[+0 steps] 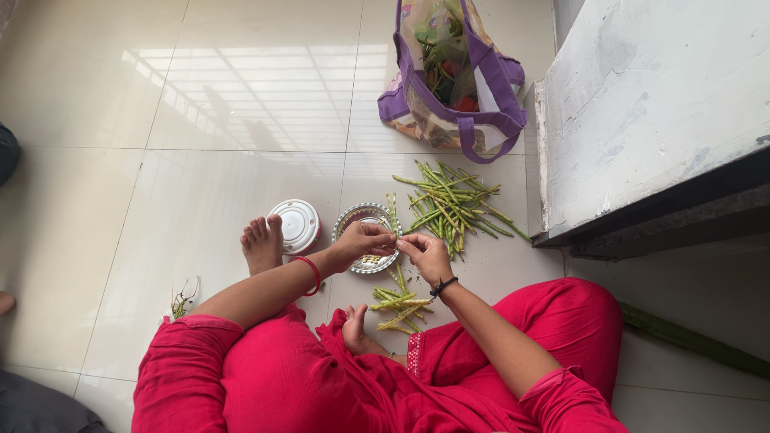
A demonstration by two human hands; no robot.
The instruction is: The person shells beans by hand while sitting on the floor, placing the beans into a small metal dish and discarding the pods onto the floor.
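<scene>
I sit on the floor in red clothes. My left hand (pixel 362 238) and my right hand (pixel 425 255) meet over a small steel bowl (pixel 353 218) with pale seeds in it, fingertips pinched together on a thin green bean pod that is mostly hidden between them. A heap of long green bean pods (pixel 451 204) lies on the tiles just beyond the bowl to the right. Several split, empty pods (pixel 397 305) lie in front of my right foot (pixel 354 327). My left foot (pixel 262 243) rests beside the bowl.
A white round lid (pixel 296 224) lies left of the bowl. A purple cloth bag (pixel 457 76) with vegetables stands farther back. A white concrete slab (pixel 650 104) juts in at the right. Small green scraps (pixel 184 299) lie at my left knee.
</scene>
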